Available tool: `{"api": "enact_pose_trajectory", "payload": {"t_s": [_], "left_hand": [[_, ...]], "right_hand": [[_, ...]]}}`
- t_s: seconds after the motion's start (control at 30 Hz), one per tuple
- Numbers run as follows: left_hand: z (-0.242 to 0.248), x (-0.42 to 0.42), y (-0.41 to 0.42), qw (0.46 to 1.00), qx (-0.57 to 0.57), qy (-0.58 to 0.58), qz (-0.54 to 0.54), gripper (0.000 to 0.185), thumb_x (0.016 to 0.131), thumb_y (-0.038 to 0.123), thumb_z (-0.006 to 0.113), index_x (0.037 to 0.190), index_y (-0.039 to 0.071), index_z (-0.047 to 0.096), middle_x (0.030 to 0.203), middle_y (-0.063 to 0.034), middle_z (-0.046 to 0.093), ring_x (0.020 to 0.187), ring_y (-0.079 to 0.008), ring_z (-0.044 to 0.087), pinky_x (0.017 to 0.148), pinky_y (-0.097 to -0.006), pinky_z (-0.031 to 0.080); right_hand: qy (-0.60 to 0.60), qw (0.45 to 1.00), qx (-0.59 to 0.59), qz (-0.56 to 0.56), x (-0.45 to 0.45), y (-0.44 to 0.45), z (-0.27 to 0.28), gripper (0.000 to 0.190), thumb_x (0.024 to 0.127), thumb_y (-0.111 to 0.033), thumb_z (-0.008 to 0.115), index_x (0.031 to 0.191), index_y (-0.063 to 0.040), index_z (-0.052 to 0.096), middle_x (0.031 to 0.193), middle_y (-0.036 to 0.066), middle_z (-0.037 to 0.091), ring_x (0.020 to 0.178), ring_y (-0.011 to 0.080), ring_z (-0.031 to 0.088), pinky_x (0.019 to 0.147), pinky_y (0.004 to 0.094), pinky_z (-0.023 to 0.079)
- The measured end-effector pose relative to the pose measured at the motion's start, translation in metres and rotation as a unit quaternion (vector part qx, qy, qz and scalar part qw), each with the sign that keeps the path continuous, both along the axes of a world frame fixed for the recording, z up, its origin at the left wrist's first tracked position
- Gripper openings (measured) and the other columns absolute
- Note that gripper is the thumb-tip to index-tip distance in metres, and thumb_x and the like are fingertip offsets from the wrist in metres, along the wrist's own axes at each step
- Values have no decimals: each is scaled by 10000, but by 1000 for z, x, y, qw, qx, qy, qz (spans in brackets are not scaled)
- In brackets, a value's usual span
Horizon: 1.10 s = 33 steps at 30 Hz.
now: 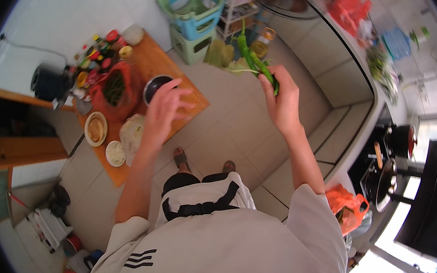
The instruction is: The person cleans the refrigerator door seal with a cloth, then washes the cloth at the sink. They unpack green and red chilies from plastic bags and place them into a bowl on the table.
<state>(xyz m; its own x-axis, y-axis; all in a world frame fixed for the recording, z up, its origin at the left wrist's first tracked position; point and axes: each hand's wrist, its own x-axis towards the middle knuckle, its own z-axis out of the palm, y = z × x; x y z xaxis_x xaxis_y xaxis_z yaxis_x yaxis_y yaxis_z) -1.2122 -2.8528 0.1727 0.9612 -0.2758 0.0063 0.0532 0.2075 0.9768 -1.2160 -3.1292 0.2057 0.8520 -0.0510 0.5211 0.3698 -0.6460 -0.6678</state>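
My right hand is raised over the floor and grips several long green chili peppers. A limp yellow-green leaf hangs beside them, its pale stem running to my fingertips. My left hand, slightly blurred, is over the edge of the wooden table with fingers spread and nothing in it. Partly behind its fingers is a dark-centred bowl. Left of that bowl, an open red plastic bag contains green vegetables. A translucent plastic bag is partly hidden by my left forearm.
Sauce bottles and jars crowd the table's wall side. A plate of flat brown food and a white bowl are near its front. Stacked plastic stools and an oil bottle stand beyond. The counter curves along the right.
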Motion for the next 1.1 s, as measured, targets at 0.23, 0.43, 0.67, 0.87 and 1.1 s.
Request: {"api": "enact_pose_trajectory", "payload": {"t_s": [0.23, 0.43, 0.67, 0.87, 1.1], "left_hand": [[16, 48, 102, 969, -79, 17, 232, 241, 960, 106, 630, 1161, -27, 620, 1017, -95, 676, 907, -191, 682, 717, -346, 619], [-3, 45, 211, 906, -125, -2, 405, 173, 962, 82, 628, 1114, 0, 642, 1026, -69, 676, 901, -157, 664, 790, -321, 585], [-38, 13, 352, 788, -145, 1, 599, 198, 977, 147, 628, 1150, 55, 605, 1091, -46, 646, 973, -149, 622, 853, -323, 511], [-70, -69, 417, 691, -79, 63, 716, 182, 979, 147, 624, 1129, 49, 591, 1052, -39, 635, 932, -137, 613, 836, -318, 476], [-89, -134, 390, 622, -42, 103, 775, 174, 979, 143, 623, 1109, 33, 584, 1025, -41, 629, 912, -147, 606, 834, -325, 474]], "right_hand": [[-31, 990, -37, 133, 66, 181, -12, 122, 886, -21, 686, 977, 2, 609, 829, 135, 553, 676, 297, 523, 607, 336, 446], [-23, 978, -64, 195, 101, 283, -34, 159, 854, -72, 717, 972, -26, 621, 849, 141, 590, 749, 356, 593, 629, 413, 481], [102, 956, -147, 231, 154, 352, -74, 156, 904, -166, 665, 982, -47, 602, 899, 121, 599, 845, 346, 615, 694, 418, 495], [-26, 813, -437, 384, 245, 424, -154, 107, 871, -166, 645, 921, -78, 607, 926, 60, 618, 891, 252, 649, 726, 410, 509], [160, 707, -533, 436, 298, 509, -282, 337, 829, -213, 721, 1133, -106, 624, 1132, 132, 588, 999, 295, 649, 784, 453, 551]]}}
